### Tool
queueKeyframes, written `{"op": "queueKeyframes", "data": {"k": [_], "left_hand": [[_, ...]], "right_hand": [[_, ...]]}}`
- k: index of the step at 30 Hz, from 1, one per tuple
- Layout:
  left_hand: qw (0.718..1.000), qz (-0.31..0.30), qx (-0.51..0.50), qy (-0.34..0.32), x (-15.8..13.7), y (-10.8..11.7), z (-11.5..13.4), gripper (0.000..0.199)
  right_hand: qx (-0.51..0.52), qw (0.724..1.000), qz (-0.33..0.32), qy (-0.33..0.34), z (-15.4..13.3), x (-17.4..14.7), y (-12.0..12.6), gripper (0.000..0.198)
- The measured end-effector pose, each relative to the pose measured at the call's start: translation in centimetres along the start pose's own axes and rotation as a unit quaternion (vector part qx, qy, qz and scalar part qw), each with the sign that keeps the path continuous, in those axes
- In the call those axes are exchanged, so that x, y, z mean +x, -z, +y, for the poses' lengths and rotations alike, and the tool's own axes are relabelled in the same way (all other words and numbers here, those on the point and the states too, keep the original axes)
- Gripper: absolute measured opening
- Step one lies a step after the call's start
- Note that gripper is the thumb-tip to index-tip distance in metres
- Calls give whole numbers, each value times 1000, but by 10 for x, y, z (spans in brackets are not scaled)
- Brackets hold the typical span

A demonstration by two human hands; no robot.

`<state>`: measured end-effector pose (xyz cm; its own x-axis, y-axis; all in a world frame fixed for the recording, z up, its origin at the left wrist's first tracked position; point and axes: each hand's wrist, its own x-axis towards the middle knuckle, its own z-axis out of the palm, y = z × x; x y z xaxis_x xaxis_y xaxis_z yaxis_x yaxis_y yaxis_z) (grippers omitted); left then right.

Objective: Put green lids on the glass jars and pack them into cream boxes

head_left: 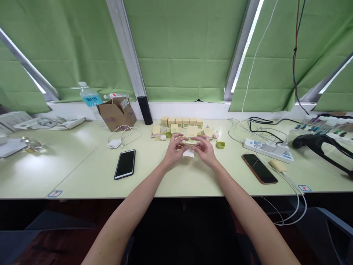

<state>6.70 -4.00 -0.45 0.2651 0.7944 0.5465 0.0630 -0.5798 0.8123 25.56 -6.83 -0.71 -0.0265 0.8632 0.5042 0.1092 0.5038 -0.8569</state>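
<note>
Both my hands meet over the middle of the pale green table (176, 180). My left hand (173, 150) and my right hand (205, 149) together pinch a small yellow carton (191, 133) with its flap up, over a white slip of paper (189, 154). Behind them stands a row of several small yellow boxes (182, 122). More loose boxes, such as one at the left (156, 130), lie around, along with small green caps (220, 145).
A black phone (125, 163) lies left of my hands, a brown-edged phone (259, 168) to the right. Farther back are a cardboard box (117, 114), a water bottle (89, 98), a black cylinder (145, 109), a white charger (114, 143) and a power strip (268, 149) with cables.
</note>
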Motion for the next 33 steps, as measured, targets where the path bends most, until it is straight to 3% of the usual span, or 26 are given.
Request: {"op": "queueKeyframes", "data": {"k": [6,13,18,26,33], "left_hand": [[999,33,-20,-15,0,-5,-4,38],[991,-77,-108,-5,0,4,-3,59],[978,-114,-172,-17,0,-1,-2,79],[971,-110,-211,30,-1,-2,5,81],[978,-55,-197,41,1,-1,-4,67]], "right_hand": [[-11,1000,12,-14,2,1,-2,43],[14,998,47,-29,0,5,3,48],[8,998,60,-24,5,7,4,52],[18,999,39,-10,2,3,2,57],[18,1000,-17,18,-3,-2,2,58]]}}
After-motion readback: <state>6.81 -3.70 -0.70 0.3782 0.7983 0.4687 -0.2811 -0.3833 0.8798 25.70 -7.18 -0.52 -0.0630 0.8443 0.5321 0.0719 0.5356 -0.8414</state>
